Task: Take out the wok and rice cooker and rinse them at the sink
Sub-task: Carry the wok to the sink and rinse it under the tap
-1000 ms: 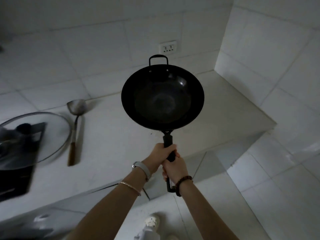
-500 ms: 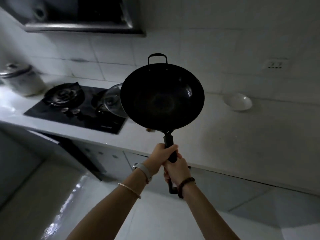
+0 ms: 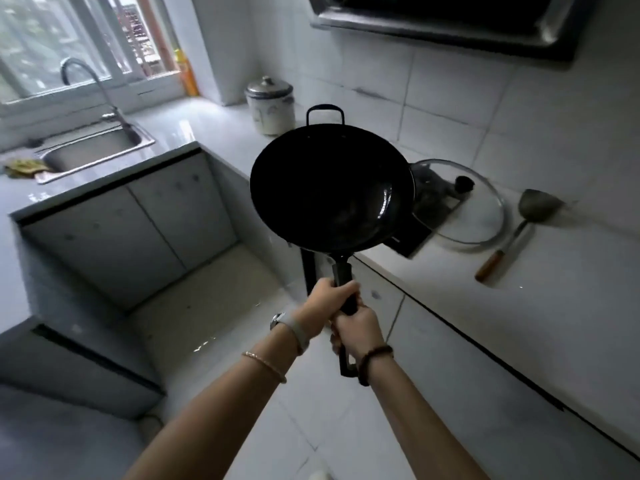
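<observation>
I hold a black wok (image 3: pixel 330 188) out in front of me, level, above the floor and the counter's edge. My left hand (image 3: pixel 327 299) grips its long black handle nearer the pan. Just behind it, my right hand (image 3: pixel 356 329) grips the same handle. A steel sink (image 3: pixel 93 152) with a curved tap (image 3: pixel 93 84) sits at the far left under the window. A white rice cooker (image 3: pixel 270 105) with a metal lid stands on the counter in the corner, beyond the wok.
A glass lid (image 3: pixel 485 202) lies partly on the black hob (image 3: pixel 412 233) to the right of the wok. A metal spatula (image 3: pixel 519 230) with a wooden handle lies further right. A yellow-green cloth (image 3: pixel 24 166) rests beside the sink. Grey cabinets line both counters; an extractor hood (image 3: pixel 450 22) hangs above.
My view has swung left along the counter, from the right-hand corner past the hob to the sink and window. Both hands keep the same grip on the wok handle.
</observation>
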